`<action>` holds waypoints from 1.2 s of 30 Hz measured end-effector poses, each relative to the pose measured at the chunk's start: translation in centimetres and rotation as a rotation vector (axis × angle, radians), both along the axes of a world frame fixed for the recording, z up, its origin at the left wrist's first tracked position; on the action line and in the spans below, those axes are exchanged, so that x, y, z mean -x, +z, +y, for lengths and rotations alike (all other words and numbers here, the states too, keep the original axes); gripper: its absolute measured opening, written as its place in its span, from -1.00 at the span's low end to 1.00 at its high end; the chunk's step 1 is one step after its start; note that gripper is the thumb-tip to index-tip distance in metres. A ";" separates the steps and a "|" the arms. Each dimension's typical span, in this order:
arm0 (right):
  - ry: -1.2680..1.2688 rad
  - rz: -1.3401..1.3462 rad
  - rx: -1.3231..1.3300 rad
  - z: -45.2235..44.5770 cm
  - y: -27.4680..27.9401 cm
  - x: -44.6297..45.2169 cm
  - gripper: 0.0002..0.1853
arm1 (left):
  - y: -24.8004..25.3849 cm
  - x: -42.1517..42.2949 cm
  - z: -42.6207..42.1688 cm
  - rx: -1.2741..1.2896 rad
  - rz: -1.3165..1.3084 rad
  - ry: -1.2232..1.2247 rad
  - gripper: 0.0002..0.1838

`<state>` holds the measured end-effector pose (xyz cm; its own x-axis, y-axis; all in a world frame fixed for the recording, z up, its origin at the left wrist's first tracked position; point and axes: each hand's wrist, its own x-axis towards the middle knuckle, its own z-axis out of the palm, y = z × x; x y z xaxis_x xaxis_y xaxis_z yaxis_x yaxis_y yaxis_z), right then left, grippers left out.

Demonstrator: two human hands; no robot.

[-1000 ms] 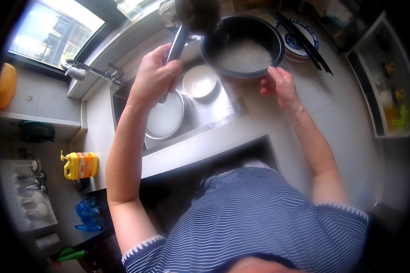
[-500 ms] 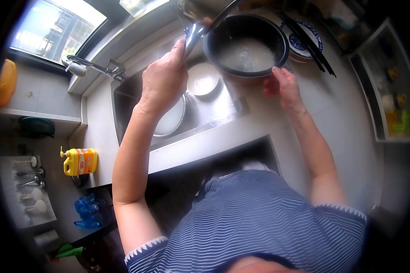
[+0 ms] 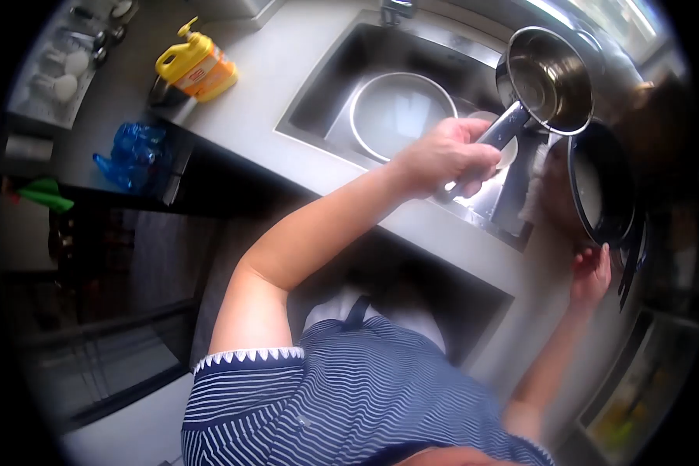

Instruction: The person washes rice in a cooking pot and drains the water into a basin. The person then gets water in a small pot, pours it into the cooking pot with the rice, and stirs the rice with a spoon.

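My left hand (image 3: pixel 466 159) is closed round the handle of a steel saucepan (image 3: pixel 547 81), raised beside the sink and above the near rim of a black pot (image 3: pixel 575 175). Its shiny inside faces me, with a little wetness visible. Whitish, cloudy contents show in the black pot, which stands on the counter right of the sink. My right hand (image 3: pixel 590 276) is at that pot's near edge, a fingertip at the rim and the fingers apart. In the sink (image 3: pixel 318 101) sits a round pan (image 3: pixel 402 116) with cloudy liquid. A white bowl (image 3: pixel 509 151) is partly hidden behind my left hand.
A yellow pump bottle (image 3: pixel 198 66) stands on the counter at left, with a blue plastic bag (image 3: pixel 136 155) below it. Utensils hang on a white pegboard (image 3: pixel 58 58). Black chopsticks (image 3: pixel 629 272) lie right of the pot. The counter edge (image 3: pixel 435 233) runs before me.
The view has turned left, shifting the sink and pot rightward in the picture. The saucepan has come fully into view, still in my left hand. My right hand stays at the black pot's rim.
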<state>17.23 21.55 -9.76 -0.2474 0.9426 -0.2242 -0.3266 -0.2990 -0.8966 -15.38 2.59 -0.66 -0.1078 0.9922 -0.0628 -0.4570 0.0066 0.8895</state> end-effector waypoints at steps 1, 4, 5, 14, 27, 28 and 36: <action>-0.009 0.020 0.015 0.0 -0.1 -0.1 -0.79 | -0.6 0.7 -2.2 0.021 -0.028 0.027 -0.80; 0.117 0.080 0.083 -2.4 -0.1 0.3 -0.76 | -2.3 2.5 -10.1 0.078 -0.121 0.117 -0.75; 0.184 0.112 0.106 -2.8 -1.2 0.7 -0.75 | -4.0 2.5 -12.5 0.067 -0.142 0.134 -0.72; 0.743 -0.051 0.104 -24.7 -7.2 19.3 -0.79 | -12.9 2.1 -42.3 0.097 -0.276 0.532 -0.65; 1.454 -0.359 -0.224 -59.5 -5.3 40.0 -0.79 | -24.4 -3.4 -77.6 0.044 -0.442 1.372 -0.60; 1.491 -0.363 -0.252 -61.4 -5.0 42.4 -0.79 | -24.8 -2.3 -79.2 -0.004 -0.473 1.431 -0.61; 1.777 -0.480 -0.211 -79.3 -5.2 61.1 -0.78 | -24.1 4.2 -91.9 0.058 -0.683 1.806 -0.63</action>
<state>-43.85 -57.78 -14.98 -0.8147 -0.3040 -0.4938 0.4700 0.1524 -0.8694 -19.57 -89.28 -24.74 -0.7924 -0.2522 -0.5554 -0.1726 -0.7806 0.6007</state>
